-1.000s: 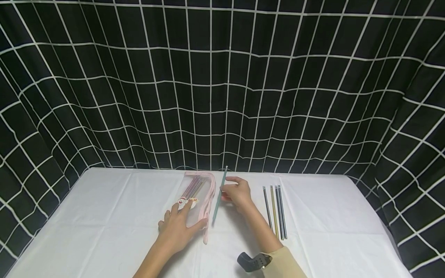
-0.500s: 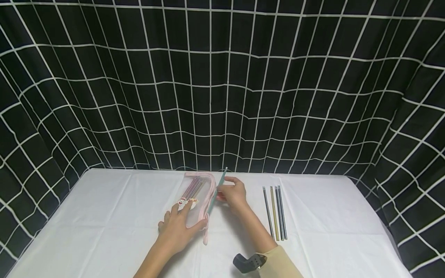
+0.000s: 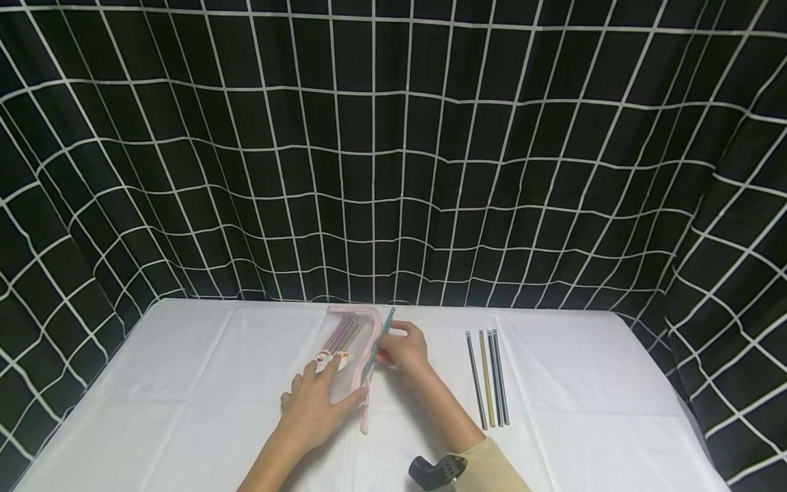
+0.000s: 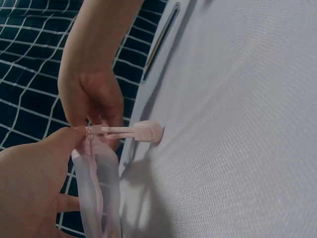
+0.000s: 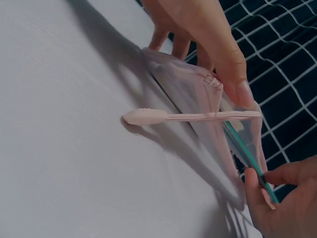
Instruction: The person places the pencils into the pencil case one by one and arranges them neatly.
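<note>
A clear pencil case [image 3: 356, 309] with pink edging lies left of centre, with several pencils [image 3: 344, 333] inside. My left hand [image 3: 313, 410] grips its near end, thumb on the zipped edge and fingers spread over the clear side. The right hand [image 3: 406, 348] pinches a teal pencil [image 3: 389, 320] between thumb and fingers. In the right wrist view the mouth of the case gapes, and the teal pencil [image 5: 242, 146] slants into it, lower end inside. A pink zipper pull [image 4: 146, 132] hangs from the near corner, close to the left thumb.
To the right on the white cloth [image 3: 590, 383], a gold pencil [image 3: 487, 383] lies among several dark pencils [image 3: 496, 383], roughly side by side. A black curtain with white grid lines [image 3: 393, 171] stands behind the table. A black band [image 3: 438, 471] sits on the right wrist.
My right hand has moved left and slightly nearer, bringing the teal pencil from beside the case into its opening. The left hand has stayed in place on the case.
</note>
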The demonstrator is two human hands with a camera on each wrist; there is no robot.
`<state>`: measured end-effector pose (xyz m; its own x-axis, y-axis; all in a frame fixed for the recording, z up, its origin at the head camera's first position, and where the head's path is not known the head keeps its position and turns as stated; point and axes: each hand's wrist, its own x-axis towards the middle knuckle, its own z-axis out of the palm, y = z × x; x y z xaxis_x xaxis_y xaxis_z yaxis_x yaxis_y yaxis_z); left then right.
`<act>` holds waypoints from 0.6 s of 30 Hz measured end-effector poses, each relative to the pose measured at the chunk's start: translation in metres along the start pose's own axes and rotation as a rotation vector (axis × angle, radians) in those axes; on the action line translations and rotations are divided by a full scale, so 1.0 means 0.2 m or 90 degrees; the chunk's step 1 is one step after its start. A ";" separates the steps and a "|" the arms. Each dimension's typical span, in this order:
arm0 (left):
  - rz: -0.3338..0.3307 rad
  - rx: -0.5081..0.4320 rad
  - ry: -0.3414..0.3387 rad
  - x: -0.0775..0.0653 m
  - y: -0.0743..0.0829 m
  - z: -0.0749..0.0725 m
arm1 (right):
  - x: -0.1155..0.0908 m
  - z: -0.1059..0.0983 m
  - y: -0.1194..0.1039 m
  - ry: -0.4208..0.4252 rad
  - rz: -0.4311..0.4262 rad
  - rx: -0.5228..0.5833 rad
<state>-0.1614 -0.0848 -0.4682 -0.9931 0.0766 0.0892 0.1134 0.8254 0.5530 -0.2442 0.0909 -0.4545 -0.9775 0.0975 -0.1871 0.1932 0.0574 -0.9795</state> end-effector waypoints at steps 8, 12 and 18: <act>0.003 -0.012 -0.001 0.00 0.00 0.00 | -0.01 0.01 0.02 0.010 0.017 -0.009; 0.002 -0.015 -0.005 0.00 0.00 0.00 | -0.01 0.00 0.03 0.012 0.025 0.003; -0.002 -0.015 -0.007 0.00 0.00 -0.01 | -0.02 0.00 0.03 0.008 0.024 0.006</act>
<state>-0.1610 -0.0861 -0.4675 -0.9937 0.0798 0.0784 0.1104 0.8120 0.5731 -0.2398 0.0905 -0.4602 -0.9686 0.1112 -0.2224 0.2284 0.0444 -0.9726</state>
